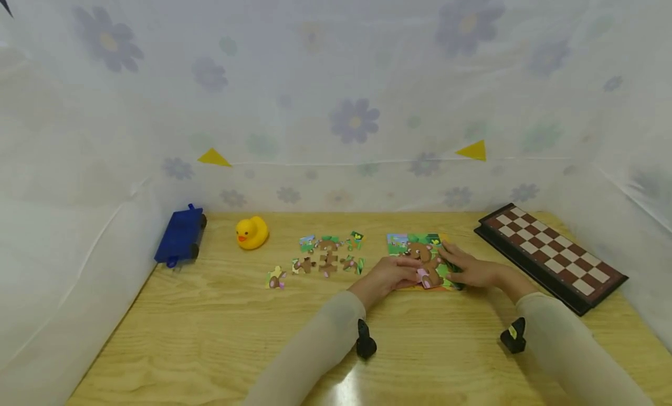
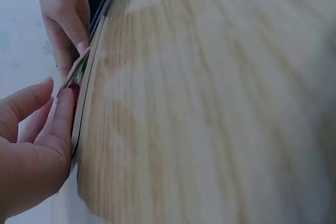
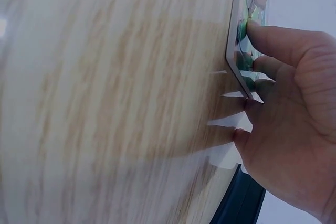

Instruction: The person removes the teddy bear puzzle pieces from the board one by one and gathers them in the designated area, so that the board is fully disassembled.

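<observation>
A bear jigsaw (image 1: 418, 247) lies on the right half of the table. In the head view my left hand (image 1: 389, 276) reaches over its lower left side, fingertips at a pink-and-brown piece (image 1: 431, 276). Its thumb (image 2: 32, 98) stands apart from the other fingers in the left wrist view, where a thin piece (image 2: 79, 69) tilts up from the board between both hands. My right hand (image 1: 472, 270) rests its spread fingers along the jigsaw's right edge. The right thumb (image 3: 273, 40) touches the green lower right area near the board edge (image 3: 229, 51).
Several loose puzzle pieces (image 1: 329, 265) lie left of the jigsaw. A yellow rubber duck (image 1: 253, 233) and a blue toy cart (image 1: 181, 235) stand farther left. A folded checkered game board (image 1: 551, 248) lies right of my right hand. White flowered cloth (image 1: 294, 102) walls the table (image 1: 210, 336).
</observation>
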Available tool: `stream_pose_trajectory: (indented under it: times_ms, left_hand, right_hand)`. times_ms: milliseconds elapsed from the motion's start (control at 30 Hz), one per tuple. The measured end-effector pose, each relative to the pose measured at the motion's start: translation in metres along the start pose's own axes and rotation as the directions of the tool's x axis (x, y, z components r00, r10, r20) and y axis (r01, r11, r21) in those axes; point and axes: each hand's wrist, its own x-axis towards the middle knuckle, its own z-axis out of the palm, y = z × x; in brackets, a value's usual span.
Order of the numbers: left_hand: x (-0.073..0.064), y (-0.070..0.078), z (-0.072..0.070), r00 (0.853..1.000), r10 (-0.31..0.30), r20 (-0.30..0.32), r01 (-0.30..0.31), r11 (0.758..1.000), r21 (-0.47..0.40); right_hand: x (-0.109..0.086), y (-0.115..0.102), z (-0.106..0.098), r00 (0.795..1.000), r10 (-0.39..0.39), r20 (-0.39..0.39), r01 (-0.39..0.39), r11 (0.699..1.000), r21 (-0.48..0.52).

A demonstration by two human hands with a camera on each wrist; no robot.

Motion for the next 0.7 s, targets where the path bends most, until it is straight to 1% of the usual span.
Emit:
stream_pose_trajectory:
  times_ms: [67, 167, 300, 467, 600, 700]
  left_hand:
    - [-0.0001, 0.0008, 0.0019, 1.0, -0.006, -0.018, 0.006, 1.0, 0.027]
    - [-0.0006, 0.0013, 0.0035, 0.999, -0.011, -0.045, 0.013, 0.999, 0.039]
    - [-0.0002, 0.0005, 0.0039, 0.998, -0.016, -0.061, 0.017, 1.0, 0.013]
    - [0.0023, -0.0029, 0.0021, 0.998, -0.031, -0.063, 0.029, 0.999, -0.033]
    - [0.0056, -0.005, -0.0007, 0.998, -0.032, -0.06, 0.029, 0.998, -0.051]
    - [0.0059, -0.0051, -0.0031, 0.999, -0.025, -0.045, 0.023, 0.998, -0.059]
  right_hand:
    - [0.0001, 0.0002, -0.0005, 1.0, -0.003, -0.001, 0.003, 1.0, 0.003]
    - [0.0006, 0.001, -0.0004, 1.0, -0.01, -0.005, 0.01, 1.0, -0.005]
    - [-0.0004, 0.0018, 0.0, 1.0, -0.018, -0.007, 0.018, 1.0, -0.01]
    - [-0.0021, 0.0036, 0.0019, 0.999, -0.039, -0.009, 0.039, 0.999, -0.001]
    - [-0.0026, 0.0019, 0.0014, 1.0, -0.025, -0.009, 0.025, 1.0, -0.014]
    - [-0.0018, -0.0003, 0.0006, 1.0, -0.003, -0.011, 0.003, 1.0, -0.021]
